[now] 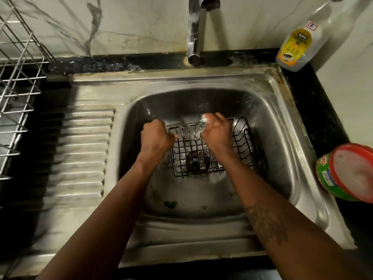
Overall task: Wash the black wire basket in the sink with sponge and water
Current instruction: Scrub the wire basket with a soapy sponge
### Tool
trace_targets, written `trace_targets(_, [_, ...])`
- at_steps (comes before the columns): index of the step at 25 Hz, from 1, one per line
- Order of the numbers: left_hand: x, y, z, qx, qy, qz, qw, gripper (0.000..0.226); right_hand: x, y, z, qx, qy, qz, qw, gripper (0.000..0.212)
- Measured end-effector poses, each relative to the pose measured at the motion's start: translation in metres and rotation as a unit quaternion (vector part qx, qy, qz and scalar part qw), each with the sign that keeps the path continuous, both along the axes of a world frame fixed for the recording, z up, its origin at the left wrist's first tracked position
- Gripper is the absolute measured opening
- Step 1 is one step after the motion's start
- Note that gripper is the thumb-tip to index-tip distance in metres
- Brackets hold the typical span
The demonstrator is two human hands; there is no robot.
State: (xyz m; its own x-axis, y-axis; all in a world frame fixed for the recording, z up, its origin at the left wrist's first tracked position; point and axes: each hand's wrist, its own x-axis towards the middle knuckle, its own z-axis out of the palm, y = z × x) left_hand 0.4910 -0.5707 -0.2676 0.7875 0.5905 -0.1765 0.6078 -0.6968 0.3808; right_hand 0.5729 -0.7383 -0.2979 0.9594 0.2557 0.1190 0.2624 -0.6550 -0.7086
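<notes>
The black wire basket (182, 156) sits in the sink (286, 126), over the drain (195, 161). The grip of the left hand (155, 136) clamps its left rim; that of the right hand (217, 134) closes round a foamy sponge (204, 118) at the far rim. The basket is probably light, stiff and soap-slick, so the rim wire looks the firmest hold.

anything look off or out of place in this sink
Small dark green scraps lie on the sink floor, in front of the black wire basket. Crusty grime lines the sink's back edge. Nothing else stands out.
</notes>
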Motion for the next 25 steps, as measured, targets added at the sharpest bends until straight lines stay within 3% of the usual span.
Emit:
trace_targets(2, [0.022, -0.016, 0.005, 0.016, -0.034, -0.127, 0.991, 0.029, 0.01, -0.013, 0.001, 0.003, -0.013, -0.106, 0.994, 0.028])
trace_targets(4, [0.041, -0.038, 0.01, 0.007, -0.016, -0.254, 0.967, 0.024, 0.019, -0.025, 0.004, 0.019, -0.015, -0.188, 0.982, 0.032])
trace_targets(6, [0.05, -0.051, 0.018, 0.032, -0.002, -0.285, 0.958, 0.029, 0.024, -0.035, 0.006, 0.047, -0.029, -0.22, 0.974, 0.035])
trace_targets(9, [0.042, -0.05, 0.025, 0.117, 0.009, -0.268, 0.956, 0.02, 0.026, -0.044, 0.009, 0.084, -0.024, -0.216, 0.972, 0.033])
trace_targets(11, [0.028, -0.041, 0.025, 0.112, 0.027, -0.24, 0.964, 0.016, 0.027, -0.042, 0.014, 0.134, 0.006, -0.207, 0.969, 0.028])
trace_targets(15, [0.001, -0.022, 0.021, -0.013, 0.044, -0.174, 0.984, 0.016, 0.023, -0.027, 0.01, 0.189, 0.038, -0.168, 0.967, 0.006])
trace_targets(19, [-0.022, -0.009, 0.01, -0.201, 0.075, -0.098, 0.972, 0.033, 0.017, -0.013, -0.005, 0.125, 0.049, -0.139, 0.981, 0.018])
trace_targets(22, [0.001, -0.007, 0.004, -0.038, 0.056, -0.08, 0.994, 0.04, 0.016, 0.002, -0.007, 0.022, 0.054, -0.077, 0.995, 0.038])
trace_targets(25, [0.024, -0.012, 0.011, -0.06, 0.034, -0.059, 0.996, 0.022, 0.016, 0.021, -0.005, -0.016, 0.008, 0.007, 1.0, 0.031])
